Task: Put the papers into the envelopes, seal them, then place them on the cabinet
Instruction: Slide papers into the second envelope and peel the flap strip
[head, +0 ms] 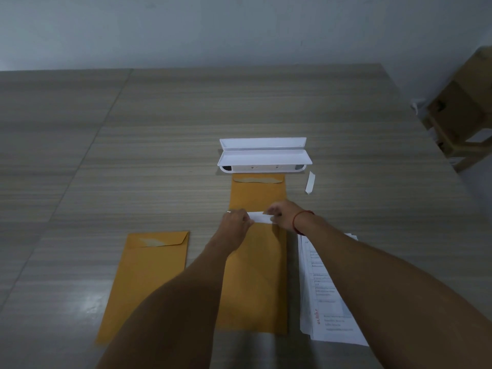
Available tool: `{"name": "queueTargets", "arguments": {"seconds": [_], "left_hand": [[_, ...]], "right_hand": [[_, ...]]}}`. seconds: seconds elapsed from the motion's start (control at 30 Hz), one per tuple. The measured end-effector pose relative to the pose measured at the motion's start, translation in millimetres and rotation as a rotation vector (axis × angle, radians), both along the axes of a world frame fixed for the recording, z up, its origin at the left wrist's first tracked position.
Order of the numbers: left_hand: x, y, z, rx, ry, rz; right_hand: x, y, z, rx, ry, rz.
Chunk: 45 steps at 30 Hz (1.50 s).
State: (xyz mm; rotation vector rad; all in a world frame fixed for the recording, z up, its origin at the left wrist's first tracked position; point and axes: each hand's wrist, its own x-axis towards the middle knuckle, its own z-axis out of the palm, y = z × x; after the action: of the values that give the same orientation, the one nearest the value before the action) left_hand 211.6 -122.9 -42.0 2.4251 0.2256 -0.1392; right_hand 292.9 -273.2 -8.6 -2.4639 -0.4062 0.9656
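A brown envelope [255, 278] lies lengthwise in the middle of the table, its flap [257, 194] open and pointing away from me. At its mouth a white paper [259, 217] shows as a narrow band. My left hand [235, 222] pinches the paper's left end and my right hand [282, 215] pinches its right end. Most of the paper is hidden, and I cannot tell how far it sits inside the envelope. A second brown envelope [145, 283] lies to the left with its flap folded down. A stack of printed papers [326, 302] lies to the right, partly under my right forearm.
A white open box [263, 155] stands just beyond the middle envelope's flap. A small white paper strip [310, 182] lies right of the flap. The wooden table [133, 145] reaches a grey wall. Pale wooden furniture [463, 115] stands past the table's right edge.
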Motion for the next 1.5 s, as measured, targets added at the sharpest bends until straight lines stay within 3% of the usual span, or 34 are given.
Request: {"name": "queueTargets", "arguments": {"seconds": [0.23,0.57,0.73,1.03,1.27,1.5], "left_hand": [[1.8,-2.1,-3.7,-0.017,0.017,-0.011],[-1.2,-9.1,-6.5,-0.03,0.042,0.008],[-0.9,-9.1,-6.5,-0.044,0.026,0.029],[-0.6,-7.6,-12.2,-0.003,-0.004,0.007],[-1.7,-0.8,-16.6,0.126,0.035,-0.15],[1.3,-2.4,-9.4,0.066,0.159,-0.043]], "right_hand": [[-1.7,3.7,-2.9,-0.092,0.1,0.057],[-2.1,-3.2,-6.1,-0.138,0.097,0.135],[2.6,-9.7,-5.9,-0.051,0.074,0.039],[-5.6,-6.1,-9.7,-0.06,0.191,0.083],[-5.7,-16.8,-14.9,-0.141,0.111,0.156],[-1.9,-20.0,-15.0,-0.168,0.056,0.17]]}}
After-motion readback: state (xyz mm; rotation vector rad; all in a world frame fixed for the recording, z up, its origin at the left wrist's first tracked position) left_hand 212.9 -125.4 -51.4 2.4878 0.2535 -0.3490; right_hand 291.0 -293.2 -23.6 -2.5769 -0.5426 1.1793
